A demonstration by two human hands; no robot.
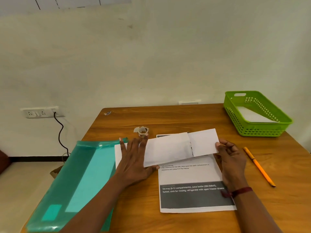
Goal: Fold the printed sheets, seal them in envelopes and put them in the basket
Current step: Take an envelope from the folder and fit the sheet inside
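A white envelope [166,149] is held above the table, its left end in my left hand [134,158], thumb under it and fingers spread behind. A folded white sheet [204,142] sticks out of the envelope's right end, and my right hand [231,157] pinches its right edge. Under them a printed sheet [193,187] with a dark grey block lies flat on the wooden table [185,118]. The green basket [257,113] stands at the far right corner with a white envelope [254,115] lying in it.
A teal plastic folder [80,182] lies at the table's left edge, with a white sheet's corner [118,153] showing beside it. A small tape roll [143,131] sits behind the envelope. An orange pencil [259,166] lies on the right. A wall socket [40,112] with a black cable is to the left.
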